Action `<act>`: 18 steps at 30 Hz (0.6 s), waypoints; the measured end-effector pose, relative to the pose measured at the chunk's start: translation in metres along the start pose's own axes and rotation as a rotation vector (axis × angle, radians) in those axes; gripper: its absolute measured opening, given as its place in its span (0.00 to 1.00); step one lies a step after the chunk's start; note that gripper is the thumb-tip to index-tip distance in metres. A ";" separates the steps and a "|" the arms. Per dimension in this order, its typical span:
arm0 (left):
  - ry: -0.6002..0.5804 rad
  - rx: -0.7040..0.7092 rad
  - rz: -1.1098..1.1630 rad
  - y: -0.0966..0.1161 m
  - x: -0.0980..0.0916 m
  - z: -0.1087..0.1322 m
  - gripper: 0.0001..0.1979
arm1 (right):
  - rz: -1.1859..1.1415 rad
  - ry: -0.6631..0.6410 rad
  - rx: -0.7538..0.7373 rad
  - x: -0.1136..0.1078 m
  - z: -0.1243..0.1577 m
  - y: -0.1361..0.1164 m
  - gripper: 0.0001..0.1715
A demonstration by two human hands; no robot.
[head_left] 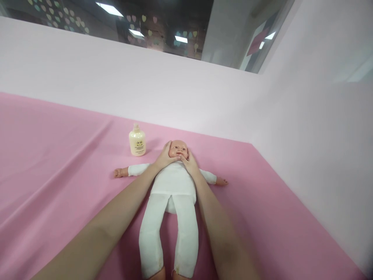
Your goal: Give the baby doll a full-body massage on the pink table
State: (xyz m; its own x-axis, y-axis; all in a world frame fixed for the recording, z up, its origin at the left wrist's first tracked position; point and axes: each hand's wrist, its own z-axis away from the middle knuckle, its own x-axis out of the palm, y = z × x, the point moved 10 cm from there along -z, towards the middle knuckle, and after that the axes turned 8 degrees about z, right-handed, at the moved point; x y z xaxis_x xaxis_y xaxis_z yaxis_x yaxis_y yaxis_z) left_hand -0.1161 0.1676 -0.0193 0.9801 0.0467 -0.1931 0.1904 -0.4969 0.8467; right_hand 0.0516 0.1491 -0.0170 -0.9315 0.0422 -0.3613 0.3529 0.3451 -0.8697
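Note:
A baby doll (175,181) in a white cloth body lies face up, its arms spread out to the sides and its legs toward me. My left hand (166,156) cups one side of the doll's head, with the thumb beneath its chin. On the opposite side, my right hand (190,161) holds the head too, its thumb meeting the left one near the chin. The fingers of both hands are partly hidden beside and behind the head. Left of the head, a cream pump bottle (137,143) with dark print stands upright.
Under the doll spreads a pink sheet (72,163), wrinkled on the left. A white wall (131,81) rises behind it and another on the right. Above is a window (163,23) with heart-shaped stickers and light reflections.

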 end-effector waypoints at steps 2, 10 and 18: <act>0.003 -0.009 0.016 -0.002 0.000 -0.001 0.50 | 0.009 0.022 0.000 -0.002 -0.001 0.001 0.41; 0.170 -0.116 0.121 -0.020 -0.014 -0.004 0.32 | -0.050 0.112 0.051 -0.010 -0.011 0.029 0.27; 0.133 -0.138 0.125 -0.017 -0.011 -0.004 0.33 | -0.118 0.083 0.069 -0.006 -0.017 0.037 0.35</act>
State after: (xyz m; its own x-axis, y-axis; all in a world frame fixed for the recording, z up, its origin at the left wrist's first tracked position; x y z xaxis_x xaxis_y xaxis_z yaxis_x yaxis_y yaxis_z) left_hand -0.1302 0.1792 -0.0293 0.9936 0.1102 -0.0231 0.0639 -0.3828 0.9216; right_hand 0.0684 0.1774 -0.0412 -0.9698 0.0840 -0.2289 0.2435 0.2869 -0.9265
